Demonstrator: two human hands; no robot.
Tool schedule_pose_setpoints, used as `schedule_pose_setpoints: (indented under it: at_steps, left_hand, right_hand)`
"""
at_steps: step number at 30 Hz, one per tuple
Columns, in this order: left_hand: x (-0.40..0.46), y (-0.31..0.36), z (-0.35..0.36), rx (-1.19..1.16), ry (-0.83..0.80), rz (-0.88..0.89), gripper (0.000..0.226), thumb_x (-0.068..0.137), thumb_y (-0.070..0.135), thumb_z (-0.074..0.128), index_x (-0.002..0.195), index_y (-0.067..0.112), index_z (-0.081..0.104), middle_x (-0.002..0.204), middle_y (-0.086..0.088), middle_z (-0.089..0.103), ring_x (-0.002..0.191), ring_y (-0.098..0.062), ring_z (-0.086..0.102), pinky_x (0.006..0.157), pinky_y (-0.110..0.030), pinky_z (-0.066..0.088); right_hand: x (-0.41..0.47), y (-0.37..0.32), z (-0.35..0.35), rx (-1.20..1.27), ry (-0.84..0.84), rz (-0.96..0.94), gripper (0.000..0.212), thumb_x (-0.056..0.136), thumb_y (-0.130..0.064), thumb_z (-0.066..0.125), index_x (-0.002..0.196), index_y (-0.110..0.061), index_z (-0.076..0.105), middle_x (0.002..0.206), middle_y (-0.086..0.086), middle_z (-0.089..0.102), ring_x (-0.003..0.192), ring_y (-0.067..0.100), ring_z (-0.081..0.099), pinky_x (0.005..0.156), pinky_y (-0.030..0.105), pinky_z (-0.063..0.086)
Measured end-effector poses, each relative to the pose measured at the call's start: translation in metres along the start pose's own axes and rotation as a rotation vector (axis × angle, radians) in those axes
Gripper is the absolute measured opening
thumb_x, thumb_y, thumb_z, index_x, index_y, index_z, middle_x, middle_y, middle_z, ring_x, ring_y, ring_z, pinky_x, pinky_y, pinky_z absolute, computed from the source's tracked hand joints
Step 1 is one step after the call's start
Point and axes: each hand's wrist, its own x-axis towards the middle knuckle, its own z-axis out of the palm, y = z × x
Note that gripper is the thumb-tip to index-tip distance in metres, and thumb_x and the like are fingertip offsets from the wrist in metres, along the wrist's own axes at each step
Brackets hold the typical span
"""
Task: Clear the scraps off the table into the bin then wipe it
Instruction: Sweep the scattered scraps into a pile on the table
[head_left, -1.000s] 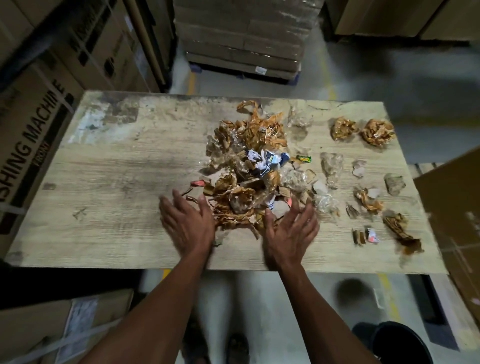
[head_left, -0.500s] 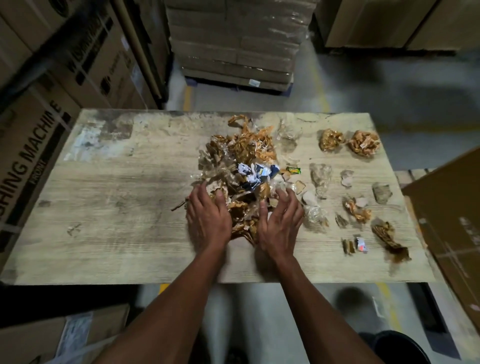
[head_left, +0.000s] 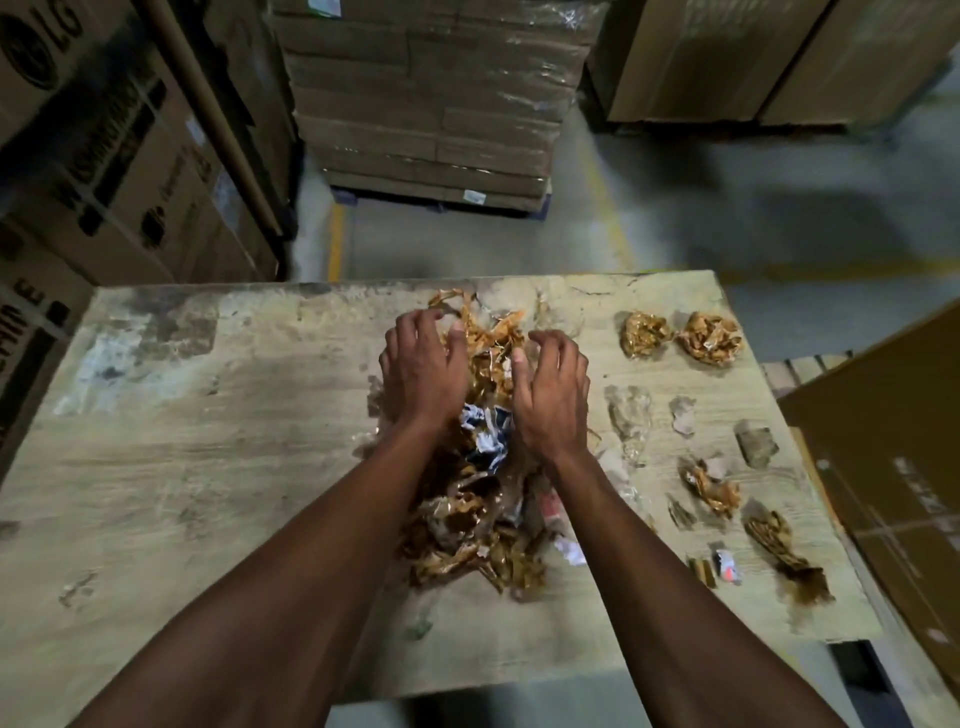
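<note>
1. Head view looks down on a worn wooden table (head_left: 208, 467) with both bare forearms reaching forward over it.
2. A heap of scraps (head_left: 467, 519) lies in the middle of the table: crumpled orange-brown wrappers, clear plastic and a piece of blue and white paper (head_left: 488, 431).
3. The left hand (head_left: 423, 369) sits on the far left side of the heap, palm down, fingers bent and spread over the wrappers.
4. The right hand (head_left: 550, 389) sits on the far right side of the heap, fingers curved like a claw, tips down toward the scraps.
5. The two hands are apart, with a strip of the heap showing between them; they cup the pile from either side, but whether the fingers actually pinch any piece cannot be told.
6. Loose scraps lie to the right, clear of the hands: two crumpled golden balls (head_left: 680, 335) near the far edge, clear plastic bits (head_left: 628, 415), an orange wrapper (head_left: 709, 486), and a dark brown twisted piece (head_left: 779, 545) near the right edge.
7. A small red and white wrapper (head_left: 726, 564) lies just beside a small brown stick-like piece (head_left: 701, 570).
8. Stacked cardboard boxes (head_left: 104, 156) stand left of the table, and a wrapped pallet of cartons (head_left: 431, 104) stands beyond it on the concrete floor.
</note>
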Motion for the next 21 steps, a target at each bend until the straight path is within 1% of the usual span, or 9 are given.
schedule_pose_setpoints:
  at_steps: [3, 5, 8, 10, 12, 15, 17, 19, 21]
  left_hand:
    - [0.043, 0.002, 0.019, 0.048, -0.109, 0.007, 0.049, 0.107, 0.053, 0.047, 0.148, 0.026, 0.055, 0.159, -0.002, 0.047, 0.147, -0.025, 0.04, 0.121, -0.045, 0.033]
    - [0.073, 0.001, 0.032, 0.094, -0.228, 0.009, 0.06, 0.106, 0.059, 0.045, 0.158, 0.029, 0.046, 0.171, -0.003, 0.034, 0.158, -0.026, 0.027, 0.129, -0.051, 0.023]
    - [0.108, 0.0, 0.05, 0.157, -0.396, 0.005, 0.07, 0.106, 0.066, 0.041, 0.168, 0.035, 0.031, 0.18, -0.001, 0.016, 0.165, -0.029, 0.012, 0.134, -0.053, 0.011]
    - [0.125, 0.0, 0.062, 0.189, -0.496, 0.018, 0.072, 0.107, 0.069, 0.038, 0.17, 0.037, 0.025, 0.181, -0.001, 0.012, 0.166, -0.03, 0.008, 0.133, -0.053, 0.009]
    - [0.135, -0.003, 0.076, 0.191, -0.589, 0.052, 0.07, 0.108, 0.068, 0.035, 0.169, 0.036, 0.026, 0.18, -0.003, 0.016, 0.165, -0.032, 0.011, 0.132, -0.054, 0.013]
    - [0.138, -0.01, 0.089, 0.179, -0.666, 0.168, 0.06, 0.11, 0.06, 0.036, 0.161, 0.03, 0.045, 0.172, -0.004, 0.035, 0.157, -0.035, 0.024, 0.127, -0.053, 0.027]
    - [0.136, -0.013, 0.092, 0.145, -0.649, 0.213, 0.055, 0.11, 0.056, 0.036, 0.148, 0.025, 0.062, 0.16, -0.003, 0.05, 0.149, -0.032, 0.034, 0.121, -0.052, 0.035]
    - [0.134, -0.013, 0.09, 0.105, -0.663, 0.24, 0.052, 0.11, 0.051, 0.037, 0.137, 0.022, 0.071, 0.146, -0.005, 0.062, 0.138, -0.03, 0.045, 0.114, -0.051, 0.043]
    - [0.134, -0.013, 0.086, 0.057, -0.708, 0.264, 0.044, 0.11, 0.045, 0.042, 0.118, 0.021, 0.077, 0.127, -0.008, 0.072, 0.123, -0.031, 0.058, 0.103, -0.048, 0.049]
  right_hand:
    - [0.036, 0.006, 0.01, -0.007, -0.029, 0.046, 0.06, 0.109, -0.055, 0.032, 0.151, -0.015, 0.049, 0.158, 0.014, 0.045, 0.146, 0.033, 0.041, 0.119, 0.054, 0.038]
    - [0.06, 0.011, 0.016, -0.033, -0.093, 0.094, 0.064, 0.11, -0.056, 0.032, 0.159, -0.016, 0.041, 0.168, 0.016, 0.034, 0.156, 0.035, 0.03, 0.127, 0.056, 0.029]
    - [0.094, 0.021, 0.028, -0.128, -0.19, 0.158, 0.068, 0.112, -0.06, 0.03, 0.168, -0.022, 0.027, 0.178, 0.013, 0.016, 0.164, 0.036, 0.013, 0.132, 0.059, 0.014]
    - [0.116, 0.028, 0.039, -0.154, -0.287, 0.225, 0.073, 0.111, -0.064, 0.027, 0.172, -0.023, 0.019, 0.181, 0.01, 0.008, 0.166, 0.035, 0.005, 0.132, 0.06, 0.005]
    - [0.129, 0.033, 0.049, -0.16, -0.373, 0.247, 0.074, 0.111, -0.064, 0.023, 0.172, -0.023, 0.016, 0.181, 0.009, 0.01, 0.166, 0.032, 0.007, 0.131, 0.06, 0.006]
    - [0.133, 0.035, 0.06, -0.163, -0.386, 0.177, 0.064, 0.115, -0.054, 0.025, 0.168, -0.019, 0.029, 0.172, 0.011, 0.033, 0.157, 0.032, 0.029, 0.125, 0.056, 0.023]
    - [0.131, 0.032, 0.064, -0.169, -0.381, 0.145, 0.058, 0.116, -0.048, 0.026, 0.165, -0.018, 0.036, 0.163, 0.011, 0.045, 0.148, 0.032, 0.038, 0.119, 0.053, 0.029]
    - [0.128, 0.03, 0.064, -0.19, -0.398, 0.119, 0.055, 0.117, -0.045, 0.026, 0.163, -0.018, 0.041, 0.158, 0.01, 0.05, 0.144, 0.031, 0.042, 0.117, 0.053, 0.031]
    - [0.127, 0.028, 0.06, -0.193, -0.4, 0.104, 0.052, 0.117, -0.042, 0.027, 0.154, -0.016, 0.053, 0.15, 0.01, 0.057, 0.139, 0.031, 0.047, 0.115, 0.052, 0.033]
